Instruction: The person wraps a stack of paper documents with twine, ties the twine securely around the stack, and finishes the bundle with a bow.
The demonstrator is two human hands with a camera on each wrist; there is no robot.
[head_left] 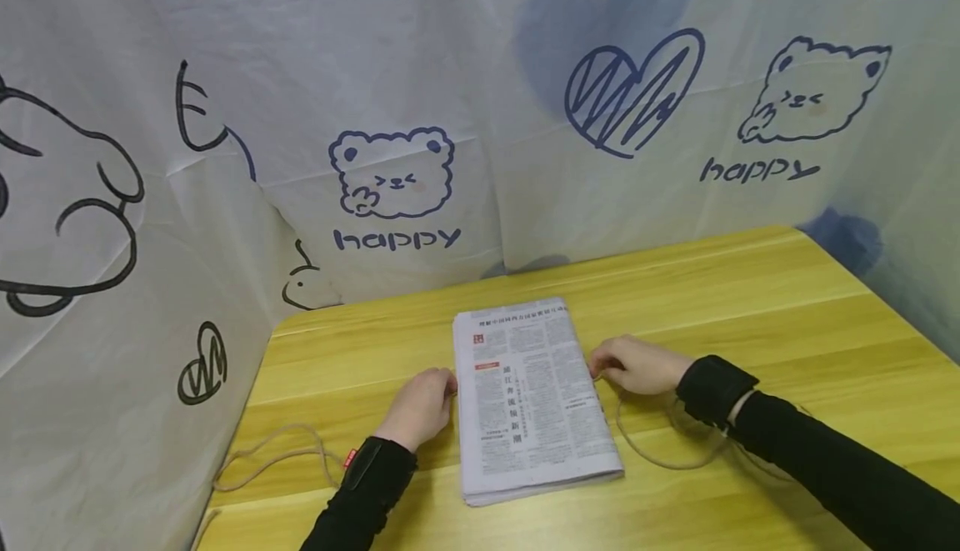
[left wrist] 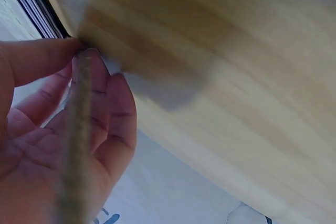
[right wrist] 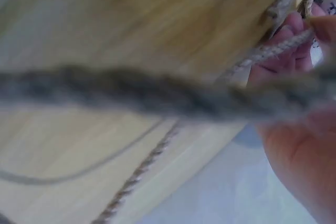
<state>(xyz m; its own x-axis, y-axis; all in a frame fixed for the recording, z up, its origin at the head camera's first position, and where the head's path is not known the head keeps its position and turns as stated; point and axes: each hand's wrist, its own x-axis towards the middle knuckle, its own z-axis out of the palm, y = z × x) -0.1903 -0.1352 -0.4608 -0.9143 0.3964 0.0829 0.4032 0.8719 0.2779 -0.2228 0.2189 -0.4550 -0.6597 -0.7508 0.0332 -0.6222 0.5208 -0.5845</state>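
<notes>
A folded stack of newspaper (head_left: 532, 401) lies in the middle of the wooden table, its printed front facing up. At its left edge, my left hand (head_left: 422, 405) pinches a thin twisted rope (left wrist: 77, 140) between thumb and fingertips, seen close in the left wrist view. Along the opposite edge, my right hand (head_left: 641, 365) pinches the rope (right wrist: 273, 51) with thumb and fingers. Slack rope (head_left: 663, 465) loops below the right wrist, and another length (head_left: 281, 455) curls on the table left of the left wrist. Any rope beneath the newspaper is hidden.
The yellow wood-grain table (head_left: 360, 343) has its left edge close to the left forearm. A pale cloth (head_left: 480, 59) with bear and heart drawings hangs behind the table and at its sides. Black bands (head_left: 716, 388) circle both wrists.
</notes>
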